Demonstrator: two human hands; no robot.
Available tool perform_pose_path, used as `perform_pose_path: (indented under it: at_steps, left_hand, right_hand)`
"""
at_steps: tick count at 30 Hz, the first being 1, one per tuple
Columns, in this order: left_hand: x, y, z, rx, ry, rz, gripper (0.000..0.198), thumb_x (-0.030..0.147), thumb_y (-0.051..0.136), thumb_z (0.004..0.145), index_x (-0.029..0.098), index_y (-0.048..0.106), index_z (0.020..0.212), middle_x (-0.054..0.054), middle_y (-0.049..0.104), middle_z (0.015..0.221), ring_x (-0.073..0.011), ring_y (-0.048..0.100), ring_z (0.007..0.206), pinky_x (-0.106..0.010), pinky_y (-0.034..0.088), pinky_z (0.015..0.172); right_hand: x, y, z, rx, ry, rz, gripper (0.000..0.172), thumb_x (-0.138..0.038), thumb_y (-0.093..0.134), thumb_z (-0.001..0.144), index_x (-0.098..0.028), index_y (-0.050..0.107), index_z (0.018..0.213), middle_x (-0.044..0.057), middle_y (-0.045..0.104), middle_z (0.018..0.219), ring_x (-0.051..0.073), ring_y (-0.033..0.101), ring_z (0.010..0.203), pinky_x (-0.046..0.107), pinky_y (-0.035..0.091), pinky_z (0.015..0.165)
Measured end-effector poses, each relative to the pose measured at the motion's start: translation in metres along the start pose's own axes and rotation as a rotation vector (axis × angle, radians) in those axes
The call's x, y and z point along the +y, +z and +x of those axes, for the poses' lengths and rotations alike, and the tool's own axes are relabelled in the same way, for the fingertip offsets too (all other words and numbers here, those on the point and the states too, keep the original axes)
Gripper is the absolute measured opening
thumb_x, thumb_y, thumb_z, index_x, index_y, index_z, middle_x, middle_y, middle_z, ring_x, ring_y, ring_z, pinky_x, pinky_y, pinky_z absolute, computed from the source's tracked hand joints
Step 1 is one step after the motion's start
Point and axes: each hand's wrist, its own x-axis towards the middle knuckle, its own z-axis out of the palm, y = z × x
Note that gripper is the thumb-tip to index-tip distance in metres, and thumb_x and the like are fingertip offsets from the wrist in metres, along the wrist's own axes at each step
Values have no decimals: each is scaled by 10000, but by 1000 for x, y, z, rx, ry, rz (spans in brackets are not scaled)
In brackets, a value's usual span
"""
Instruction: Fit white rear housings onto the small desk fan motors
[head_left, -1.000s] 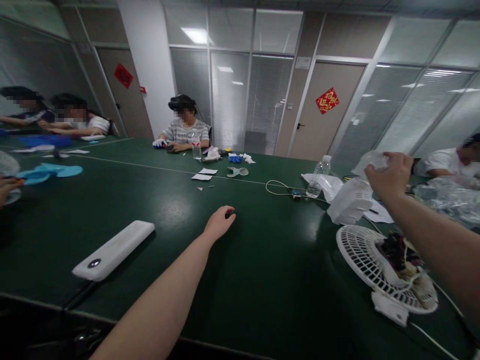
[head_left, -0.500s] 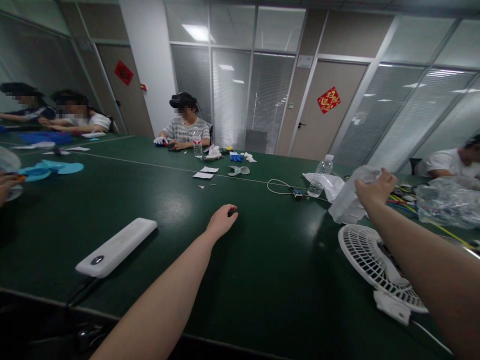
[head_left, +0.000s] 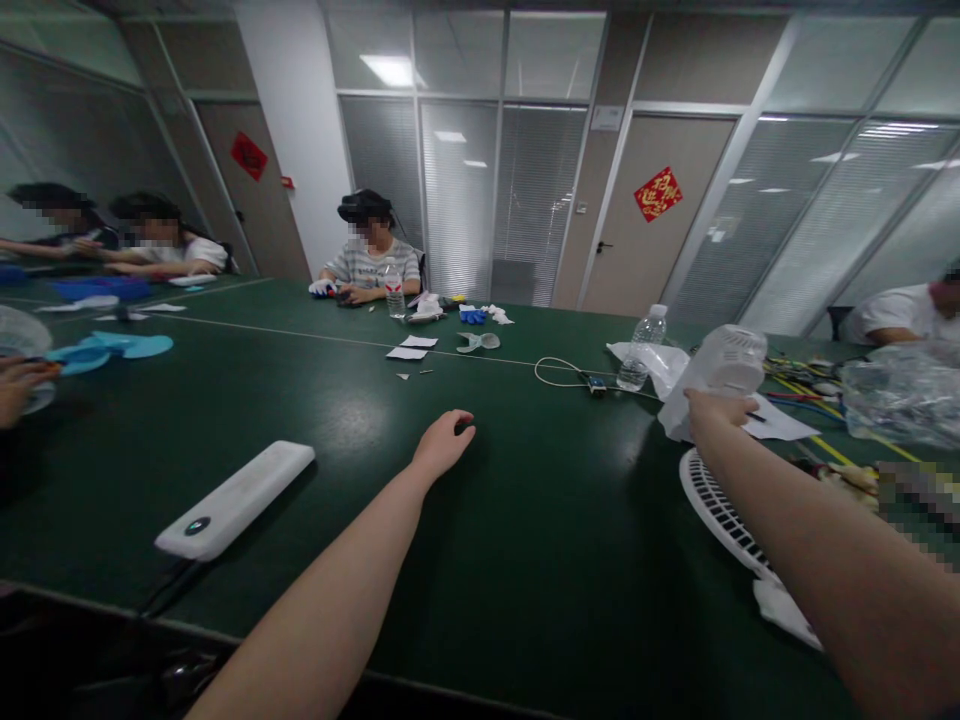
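Note:
My left hand (head_left: pixel 444 440) rests on the green table (head_left: pixel 510 520), its fingers loosely curled and the thumb apart, with nothing in it. At the right my right hand (head_left: pixel 718 405) is stretched out in front of a white plastic housing with slots (head_left: pixel 731 355), overlapping it in view. Most of its fingers are hidden, so whether it grips the housing cannot be told. A short dark thin thing (head_left: pixel 756 416) shows by its fingertips, over a white sheet (head_left: pixel 784 418). Under my right forearm lies a white round fan grille (head_left: pixel 712 510), partly covered.
A white power bank (head_left: pixel 236 500) with a cable lies at left. A clear bottle (head_left: pixel 643 350), white plastic bag (head_left: pixel 667 370) and cable loop (head_left: pixel 559 372) are ahead. Clear plastic wrap (head_left: pixel 900 395) lies far right. Blue fan blades (head_left: pixel 124 345) are near another person's hand (head_left: pixel 19 385). Other people sit around.
My right hand has moved down and left, from beside the top of the white housing to in front of it. More of the housing and a white sheet now show. My left hand stays put.

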Motion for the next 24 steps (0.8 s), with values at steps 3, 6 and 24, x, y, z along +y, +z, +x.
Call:
perform_pose_path:
  at_steps: [3, 6, 24]
  left_hand:
    - [0, 1, 1, 3, -1, 3, 308, 330, 556, 854, 226, 594, 1142, -65, 623, 1210, -217, 595, 1086, -332, 453, 951]
    - [0, 2, 1, 0, -3, -1, 317, 336, 557, 854, 234, 590, 1153, -65, 623, 1211, -221, 594, 1087, -338, 454, 947]
    - [-3, 3, 1, 23, -15, -35, 317, 335, 571, 845, 241, 597, 1146, -65, 631, 1200, -229, 591, 1090, -343, 463, 922]
  right_hand:
    - [-7, 7, -15, 32, 221, 10, 339, -328, 583, 913, -168, 534, 1208, 84, 559, 1205, 222, 587, 1039, 408, 515, 853]
    - [-17, 16, -33, 5, 271, 58, 338, -330, 575, 918, -167, 532, 1211, 83, 558, 1206, 216, 590, 1029, 406, 516, 854]
    - [-118, 85, -203, -342, 57, 303, 355, -334, 553, 930, -171, 511, 1243, 92, 534, 1249, 224, 575, 1053, 439, 505, 877]
